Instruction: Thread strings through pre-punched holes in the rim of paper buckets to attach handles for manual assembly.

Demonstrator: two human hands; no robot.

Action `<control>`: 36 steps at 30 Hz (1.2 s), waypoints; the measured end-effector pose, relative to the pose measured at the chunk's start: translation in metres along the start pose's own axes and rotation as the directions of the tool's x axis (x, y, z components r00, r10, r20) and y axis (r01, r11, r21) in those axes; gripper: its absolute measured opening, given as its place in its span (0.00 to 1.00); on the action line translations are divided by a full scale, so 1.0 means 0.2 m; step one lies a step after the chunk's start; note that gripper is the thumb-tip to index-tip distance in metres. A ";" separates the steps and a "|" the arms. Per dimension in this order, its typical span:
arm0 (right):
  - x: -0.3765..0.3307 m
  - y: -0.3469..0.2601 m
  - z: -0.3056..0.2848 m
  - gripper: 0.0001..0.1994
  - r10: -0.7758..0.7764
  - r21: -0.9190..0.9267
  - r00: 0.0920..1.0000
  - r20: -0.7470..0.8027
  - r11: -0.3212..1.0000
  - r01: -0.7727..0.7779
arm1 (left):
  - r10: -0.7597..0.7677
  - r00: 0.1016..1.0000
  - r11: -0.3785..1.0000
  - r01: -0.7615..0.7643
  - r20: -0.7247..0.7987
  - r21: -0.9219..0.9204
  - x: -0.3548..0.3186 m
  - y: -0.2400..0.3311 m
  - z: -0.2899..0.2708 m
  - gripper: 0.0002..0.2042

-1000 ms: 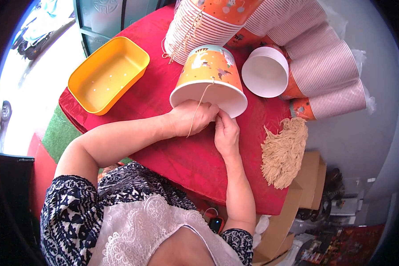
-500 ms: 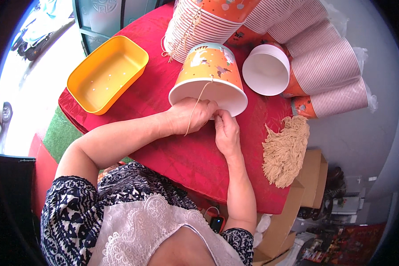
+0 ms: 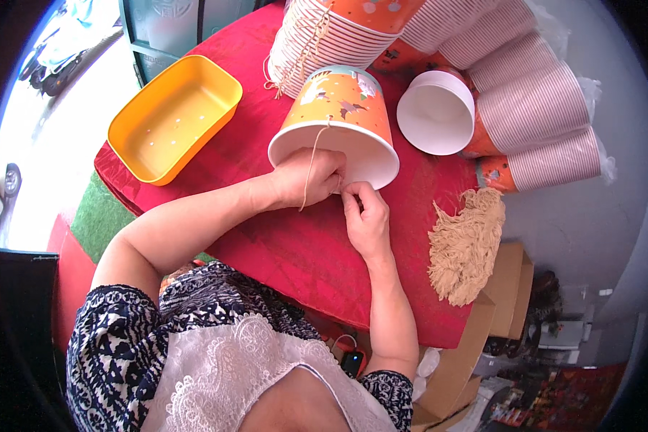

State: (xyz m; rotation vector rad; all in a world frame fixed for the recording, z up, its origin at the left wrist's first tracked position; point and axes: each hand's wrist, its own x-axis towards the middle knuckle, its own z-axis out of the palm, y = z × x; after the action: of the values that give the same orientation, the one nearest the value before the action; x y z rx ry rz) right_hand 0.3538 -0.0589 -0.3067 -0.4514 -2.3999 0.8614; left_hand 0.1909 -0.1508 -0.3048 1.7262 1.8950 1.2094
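Grip: left hand (image 3: pixel 311 176) pinches the twine (image 3: pixel 315 155) at the rim of the tipped paper bucket (image 3: pixel 338 119) on the bench (image 3: pixel 281 245); right hand (image 3: pixel 367 216) pinches its end, best kept taut while knotting

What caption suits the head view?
Both hands, left hand and right hand, work string at a paper bucket's rim.

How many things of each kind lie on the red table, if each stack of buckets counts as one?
Single paper buckets: 2
Bucket stacks: 4
Yellow tray: 1
Bundle of string pieces: 1
Total: 8
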 end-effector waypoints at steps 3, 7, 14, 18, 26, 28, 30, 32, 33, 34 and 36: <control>-0.01 -0.02 0.00 0.03 -0.021 -0.002 1.000 0.015 1.000 0.021 | -0.044 0.999 0.999 0.044 0.010 0.002 0.00 0.00 0.00 0.05; -0.01 -0.02 -0.01 0.02 -0.100 -0.064 0.995 0.014 0.993 0.101 | 0.007 0.997 1.000 -0.006 -0.072 0.021 0.02 -0.03 0.03 0.06; 0.00 -0.04 -0.02 0.03 -0.125 -0.141 0.989 0.076 0.981 0.135 | -0.050 0.996 0.992 0.058 -0.075 0.114 0.04 -0.02 0.03 0.07; 0.01 -0.04 -0.02 0.04 -0.165 -0.192 0.982 0.088 0.965 0.179 | -0.066 0.994 0.983 0.079 -0.082 0.163 0.03 0.00 0.02 0.07; 0.01 -0.03 -0.02 0.04 -0.140 -0.186 0.985 0.099 0.970 0.156 | -0.153 0.981 0.959 0.177 0.121 -0.223 0.03 0.00 -0.04 0.10; 0.01 -0.02 -0.02 0.04 -0.115 -0.187 0.988 0.101 0.973 0.132 | -0.195 0.960 0.917 0.251 0.200 -0.310 0.03 0.00 -0.04 0.10; 0.01 -0.02 -0.02 0.04 -0.118 -0.179 0.988 0.095 0.975 0.133 | -0.216 0.930 0.814 0.340 0.299 -0.470 0.03 0.02 -0.05 0.10; 0.01 -0.02 -0.02 0.04 -0.120 -0.172 0.989 0.088 0.976 0.134 | -0.215 0.929 0.808 0.342 0.300 -0.480 0.03 0.03 -0.04 0.10; 0.01 -0.02 -0.02 0.04 -0.121 -0.168 0.989 0.088 0.977 0.134 | -0.213 0.929 0.801 0.343 0.301 -0.491 0.03 0.03 -0.04 0.10; 0.01 -0.01 -0.02 0.04 -0.122 -0.163 0.989 0.087 0.977 0.135 | -0.212 0.929 0.802 0.343 0.302 -0.490 0.03 0.04 -0.05 0.10; 0.00 -0.01 -0.01 0.04 -0.119 -0.161 0.989 0.087 0.978 0.132 | -0.257 0.907 0.794 0.395 0.335 -0.461 0.03 0.07 -0.07 0.11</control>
State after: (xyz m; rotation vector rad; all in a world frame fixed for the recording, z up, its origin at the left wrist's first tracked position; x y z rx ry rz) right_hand 0.3547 -0.0583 -0.3036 -0.3307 -2.5524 0.6361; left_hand 0.1886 -0.1506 -0.2840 1.1374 1.4523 1.1544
